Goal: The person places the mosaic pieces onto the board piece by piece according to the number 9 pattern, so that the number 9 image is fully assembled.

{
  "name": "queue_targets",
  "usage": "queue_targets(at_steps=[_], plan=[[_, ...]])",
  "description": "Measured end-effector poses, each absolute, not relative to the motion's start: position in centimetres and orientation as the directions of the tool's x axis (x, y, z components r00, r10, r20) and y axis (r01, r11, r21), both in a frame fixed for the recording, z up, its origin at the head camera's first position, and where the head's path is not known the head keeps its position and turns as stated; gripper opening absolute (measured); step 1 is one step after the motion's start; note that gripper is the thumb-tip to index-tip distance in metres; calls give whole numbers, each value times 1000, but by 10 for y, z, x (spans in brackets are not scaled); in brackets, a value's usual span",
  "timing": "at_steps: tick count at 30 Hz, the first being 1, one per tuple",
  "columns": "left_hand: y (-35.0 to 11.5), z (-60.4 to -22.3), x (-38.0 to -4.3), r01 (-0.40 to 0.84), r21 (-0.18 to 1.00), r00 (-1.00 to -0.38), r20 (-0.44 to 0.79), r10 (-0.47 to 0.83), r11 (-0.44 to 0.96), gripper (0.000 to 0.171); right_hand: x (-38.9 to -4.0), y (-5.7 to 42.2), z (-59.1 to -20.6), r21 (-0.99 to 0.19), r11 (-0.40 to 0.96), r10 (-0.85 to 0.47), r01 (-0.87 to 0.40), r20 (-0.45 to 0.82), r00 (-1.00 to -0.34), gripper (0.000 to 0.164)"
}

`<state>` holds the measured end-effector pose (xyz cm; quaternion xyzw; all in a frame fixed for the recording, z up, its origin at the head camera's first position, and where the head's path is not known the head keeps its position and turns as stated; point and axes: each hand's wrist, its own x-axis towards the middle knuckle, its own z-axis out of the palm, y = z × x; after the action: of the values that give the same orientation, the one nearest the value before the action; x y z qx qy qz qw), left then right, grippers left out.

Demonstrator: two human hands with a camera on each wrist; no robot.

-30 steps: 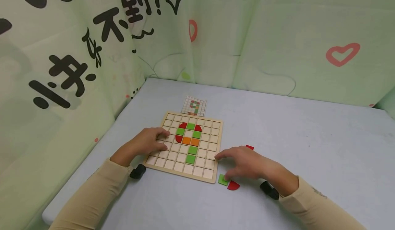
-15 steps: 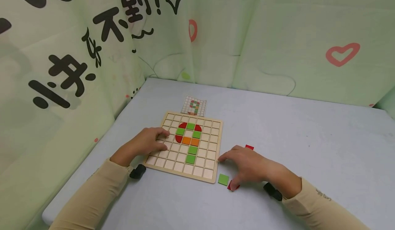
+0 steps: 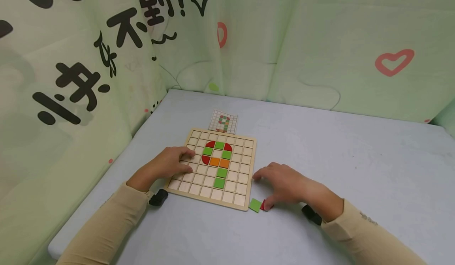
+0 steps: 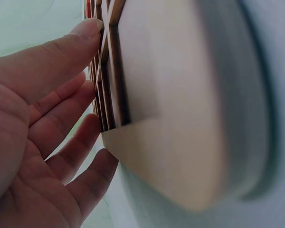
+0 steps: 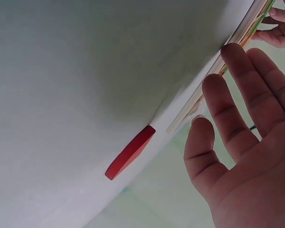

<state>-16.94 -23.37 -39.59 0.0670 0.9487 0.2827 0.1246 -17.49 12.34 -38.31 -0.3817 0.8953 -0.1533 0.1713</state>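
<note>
A wooden grid board (image 3: 234,204) lies on the table with red, green and orange pieces set in its cells. My left hand (image 3: 167,163) rests at the board's left edge, fingers and thumb reaching over the outer cells; the left wrist view shows the fingertips (image 4: 91,28) at the grid. To the right of the board is my right hand (image 3: 284,183), fingers loosely extended. Its thumb touches a rounded red piece (image 3: 263,205), partly covered. Touching that piece's left side is a green square tile (image 3: 255,205). Another red piece (image 5: 130,153) appears near the fingers in the right wrist view.
Behind the board lies a printed pattern card (image 3: 223,122) with a similar coloured figure on a grid. The pale table (image 3: 341,158) extends to the right. A printed green curtain (image 3: 320,40) hangs along the back and left sides.
My right thumb has shifted from the green tile to the rounded red piece, which has slid away from me. The green tile has turned slightly. My left hand stays put.
</note>
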Motion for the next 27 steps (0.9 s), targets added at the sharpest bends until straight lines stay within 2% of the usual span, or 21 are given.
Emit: queue_targets(at_steps=[7,15,27], plan=[[-234,-395,-169,54,559,-960,-201,198,828,46,-181,122,-381,-392,671,-726,-629,-173,-666,50],[-234,-395,-170,54,562,-959,-202,201,825,47,-180,124,-381,-446,681,-716,-581,-241,-655,49],[-233,-395,-169,39,560,-960,-210,188,827,46,-186,125,-383,-423,673,-722,-607,-196,-664,31]])
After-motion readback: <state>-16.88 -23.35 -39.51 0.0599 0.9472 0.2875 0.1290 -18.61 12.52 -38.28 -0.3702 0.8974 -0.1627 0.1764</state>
